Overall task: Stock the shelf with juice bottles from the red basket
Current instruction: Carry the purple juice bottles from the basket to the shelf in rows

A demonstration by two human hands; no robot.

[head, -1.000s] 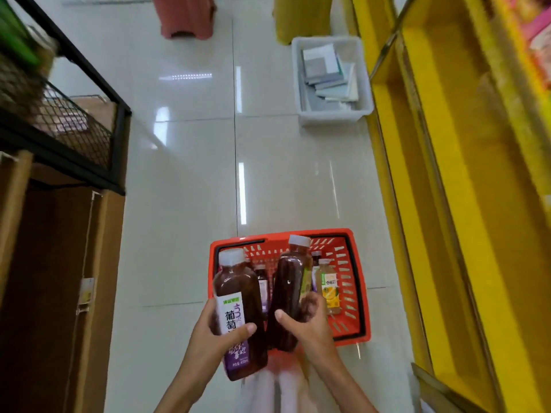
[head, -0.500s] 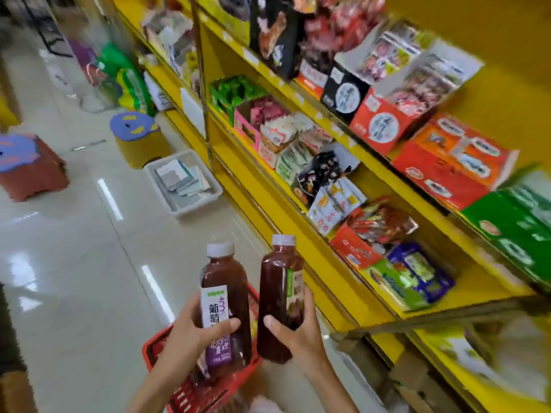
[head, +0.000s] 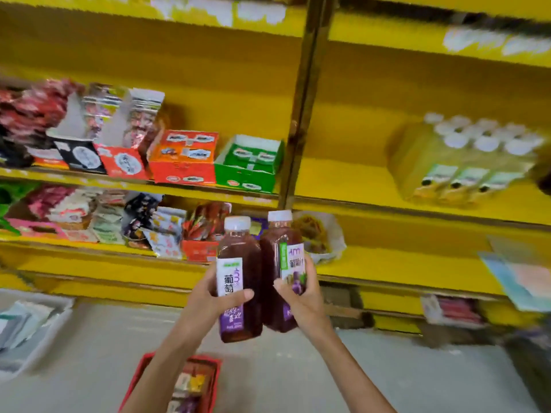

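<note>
**One per grip, upright, side by side**

From my remote seat I see the left hand [head: 208, 299] wrapped round a dark purple plastic juice bottle [head: 240, 254] with a white cap and a white label, its thumb lying across the label. The right hand [head: 301, 296] grips a second dark purple bottle [head: 275, 242], white-capped too. The two stand upright with their sides touching, raised in front of the yellow painted shelf [head: 387, 189].

The red plastic basket [head: 134, 383] sits on the pale floor under the forearms; its contents are too blurred for me to name. On the right-hand board stands a wrapped pack of yellow bottles [head: 465, 165] with white caps. Left of the upright post, a green cardboard box [head: 247, 171] sits just beside an orange-red cardboard box [head: 182, 168]. A white plastic tray [head: 56, 320] lies on the floor at far left.
</note>
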